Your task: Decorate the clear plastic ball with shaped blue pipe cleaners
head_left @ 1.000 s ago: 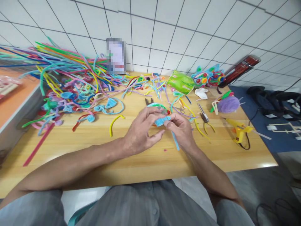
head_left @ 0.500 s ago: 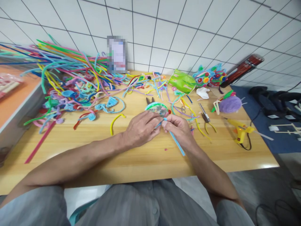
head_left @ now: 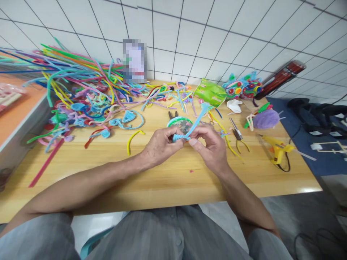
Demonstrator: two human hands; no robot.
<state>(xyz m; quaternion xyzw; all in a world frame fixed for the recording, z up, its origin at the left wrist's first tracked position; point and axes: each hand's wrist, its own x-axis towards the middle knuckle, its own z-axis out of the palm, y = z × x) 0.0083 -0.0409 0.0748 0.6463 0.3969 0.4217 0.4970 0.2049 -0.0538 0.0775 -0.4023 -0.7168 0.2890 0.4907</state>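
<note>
Blue pipe-cleaner piece (head_left: 179,137) | left hand (head_left: 162,147): pinching coils | right hand (head_left: 210,148): pinching other end | green packet (head_left: 210,94): print illegible

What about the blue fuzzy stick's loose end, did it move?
Yes. The blue fuzzy stick's loose end has swung up the picture: it was far below the green packet, and now it reaches close to it.

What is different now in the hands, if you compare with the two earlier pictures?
The loose tail of the blue coiled piece has swung: before, it hung toward the person; now it points up and away, toward the wall. Left hand and right hand both still hold the piece; nothing was let go. The glue gun and yellow-handled pliers stayed in place.
</note>
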